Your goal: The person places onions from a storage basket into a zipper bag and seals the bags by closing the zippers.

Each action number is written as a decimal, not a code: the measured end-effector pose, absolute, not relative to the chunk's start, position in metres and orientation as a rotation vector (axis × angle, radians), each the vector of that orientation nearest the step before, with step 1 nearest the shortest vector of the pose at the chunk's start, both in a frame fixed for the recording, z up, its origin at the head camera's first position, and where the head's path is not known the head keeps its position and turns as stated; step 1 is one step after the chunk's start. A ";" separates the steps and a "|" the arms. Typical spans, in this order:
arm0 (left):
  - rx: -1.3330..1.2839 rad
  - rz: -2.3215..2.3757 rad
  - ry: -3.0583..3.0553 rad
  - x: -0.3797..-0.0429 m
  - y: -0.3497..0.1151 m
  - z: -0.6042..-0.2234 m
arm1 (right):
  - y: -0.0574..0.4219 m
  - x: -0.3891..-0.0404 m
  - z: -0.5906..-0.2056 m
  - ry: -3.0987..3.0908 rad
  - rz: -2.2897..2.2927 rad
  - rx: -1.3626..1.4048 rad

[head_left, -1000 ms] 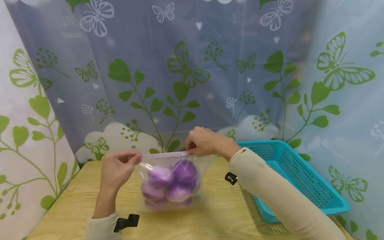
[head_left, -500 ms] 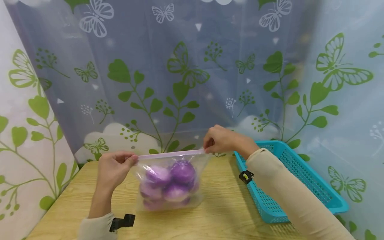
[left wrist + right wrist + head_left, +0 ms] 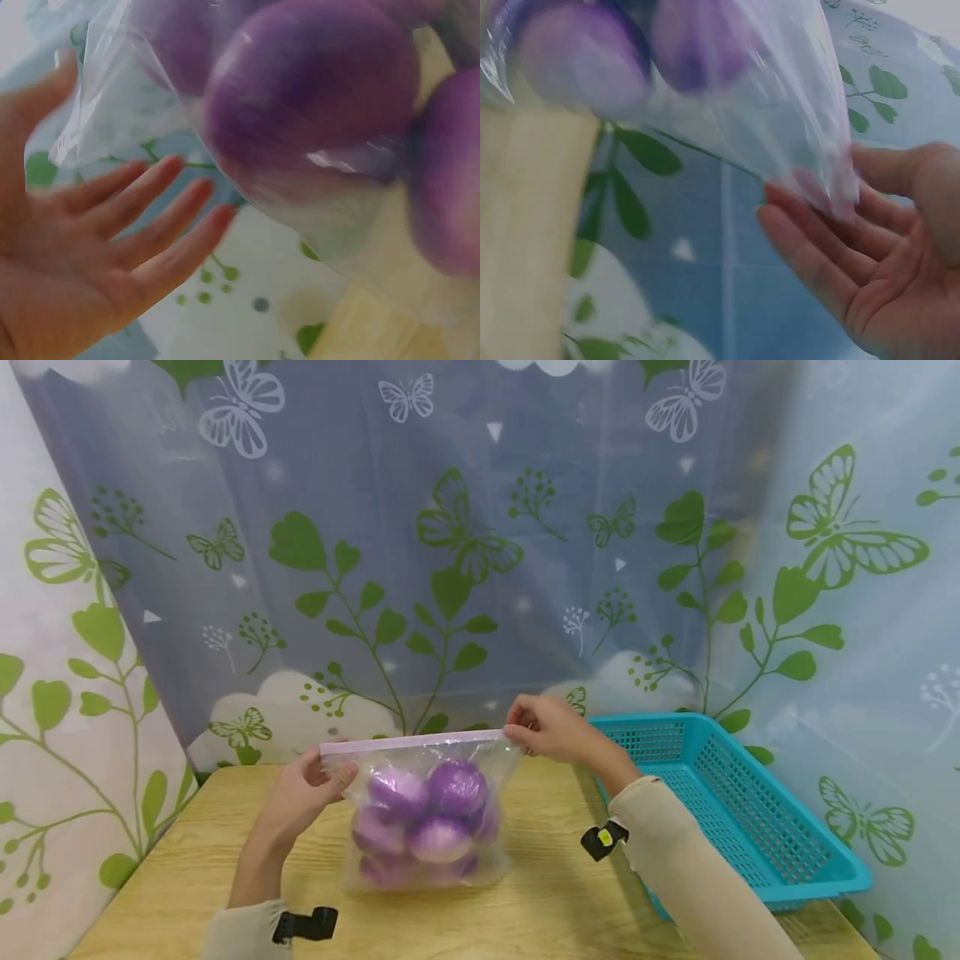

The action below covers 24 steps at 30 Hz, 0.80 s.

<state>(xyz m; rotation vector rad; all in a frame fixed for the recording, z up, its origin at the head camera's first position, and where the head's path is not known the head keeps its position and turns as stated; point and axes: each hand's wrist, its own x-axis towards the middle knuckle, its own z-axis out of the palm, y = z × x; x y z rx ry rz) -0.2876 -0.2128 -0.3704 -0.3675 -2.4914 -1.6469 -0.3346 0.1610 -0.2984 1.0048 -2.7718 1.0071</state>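
A clear zip bag (image 3: 420, 755) with a pale pink closure strip (image 3: 420, 742) stands upright on the table, holding several round purple-and-white vegetables (image 3: 441, 839). Whether these are turnips or onions I cannot tell. My left hand (image 3: 294, 797) is at the bag's upper left corner, thumb in front and fingers behind. In the left wrist view its fingers (image 3: 169, 232) are spread and nearly straight, the thumb apart from them. At the upper right corner, my right hand (image 3: 551, 731) pinches the end of the strip between thumb and fingers, also seen in the right wrist view.
On the right stands a turquoise perforated basket (image 3: 780, 802), partly behind my right forearm. The wooden table (image 3: 555, 893) runs under the bag. A curtain (image 3: 570, 593) with butterflies and leaves rises behind the table and along both sides.
My right hand slid right along the strip to the bag's right corner, then dipped slightly. My left hand loosened from its pinch on the left corner, its fingers moving behind the bag.
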 end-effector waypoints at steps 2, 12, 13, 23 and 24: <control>-0.419 -1.685 -2.614 -0.290 -0.215 -0.378 | 0.159 -0.335 -0.310 -2.766 1.138 0.940; -0.633 -1.732 -2.770 -0.299 -0.212 -0.394 | 0.142 -0.340 -0.360 -2.615 1.515 0.534; -0.650 -1.738 -2.766 -0.299 -0.211 -0.395 | 0.140 -0.339 -0.363 -2.600 1.546 0.480; -0.521 -1.799 -2.692 -0.303 -0.197 -0.405 | 0.121 -0.328 -0.380 -2.453 1.824 0.748; -0.501 -1.808 -2.680 -0.303 -0.197 -0.406 | 0.120 -0.328 -0.381 -2.439 1.824 0.807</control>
